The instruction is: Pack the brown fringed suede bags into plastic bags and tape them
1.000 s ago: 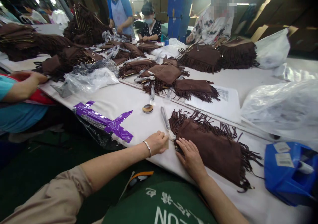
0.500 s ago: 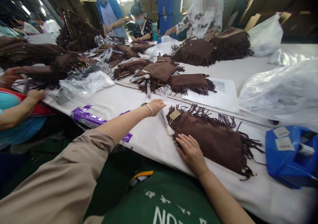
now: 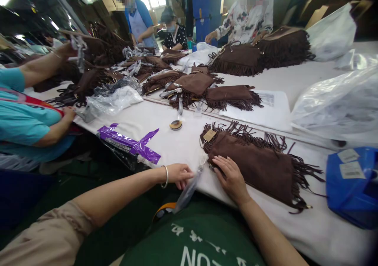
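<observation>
A dark brown fringed bag (image 3: 256,163) lies flat on the white-covered table, a tan paper tag (image 3: 210,135) on its upper left corner. My right hand (image 3: 232,177) rests with outstretched fingers on the bag's lower left edge. Just left of it, a narrow strip in clear plastic wrap (image 3: 191,187) runs from the bag's corner over the table edge toward my lap. My left hand (image 3: 179,174), with a bracelet on its wrist, is beside this strip. Its fingers are loosely bent and apart, the fingertips at the plastic; no grip around it shows.
A round dark and gold object (image 3: 176,124) and purple tape (image 3: 132,144) lie to the left. More fringed bags (image 3: 191,84) are piled behind. A blue container (image 3: 351,183) and a large clear plastic bag (image 3: 327,108) stand at right. A co-worker in turquoise (image 3: 29,112) works at left.
My left hand has come back toward my body from farther over the table, and the wrapped strip now hangs over the edge. The round object is uncovered. The co-worker at left has raised an arm.
</observation>
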`<state>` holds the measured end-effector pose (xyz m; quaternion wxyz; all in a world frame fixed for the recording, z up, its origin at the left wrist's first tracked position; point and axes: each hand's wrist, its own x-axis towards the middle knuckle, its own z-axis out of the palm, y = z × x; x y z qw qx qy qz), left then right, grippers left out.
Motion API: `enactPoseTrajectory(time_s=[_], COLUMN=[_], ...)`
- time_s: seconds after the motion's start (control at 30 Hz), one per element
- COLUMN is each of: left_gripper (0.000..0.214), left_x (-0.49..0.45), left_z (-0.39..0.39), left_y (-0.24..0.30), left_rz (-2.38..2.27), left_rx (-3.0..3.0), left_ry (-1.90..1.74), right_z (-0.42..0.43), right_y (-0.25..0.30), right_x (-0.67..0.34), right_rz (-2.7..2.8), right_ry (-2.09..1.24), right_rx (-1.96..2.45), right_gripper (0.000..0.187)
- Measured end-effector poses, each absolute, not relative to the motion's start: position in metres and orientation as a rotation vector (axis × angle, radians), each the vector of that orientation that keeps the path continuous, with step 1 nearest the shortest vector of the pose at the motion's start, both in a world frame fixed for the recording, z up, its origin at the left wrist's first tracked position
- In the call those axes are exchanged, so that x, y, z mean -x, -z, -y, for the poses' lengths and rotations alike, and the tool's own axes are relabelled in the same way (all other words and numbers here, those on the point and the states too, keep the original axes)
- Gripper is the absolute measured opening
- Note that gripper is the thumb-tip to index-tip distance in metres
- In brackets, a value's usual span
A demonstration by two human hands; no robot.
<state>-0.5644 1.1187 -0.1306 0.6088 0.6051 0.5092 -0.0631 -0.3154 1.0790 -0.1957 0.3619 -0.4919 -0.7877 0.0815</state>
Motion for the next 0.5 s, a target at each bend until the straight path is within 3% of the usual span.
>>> enactPoseTrajectory(time_s=[0.17, 0.3, 0.4, 0.5], left_gripper=[0.043, 0.037, 0.029, 0.027], left_x=[0.517, 0.476, 0.461, 0.476], left_z=[-1.109, -1.101, -1.093, -1.091], left_y=[0.159, 0.172, 0.176, 0.173], left_rz=[-0.992, -0.957, -0.957, -0.979], left_rx=[-1.008, -0.894, -0.968, -1.073], left_ry=[0.023, -0.108, -0.168, -0.101], right_z=[-1.084, -1.093, -1.09, -1.077], right_y=[0.186, 0.17, 0.165, 0.172], right_x=[0.315, 0.313, 0.308, 0.305], right_rz=[1.97, 2.018, 2.21, 2.393], right_ry=[-0.44, -0.651, -0.594, -0.368], right_rx=[1.296, 1.365, 1.387, 1.421], right_gripper=[0.032, 0.039, 0.052, 0.054])
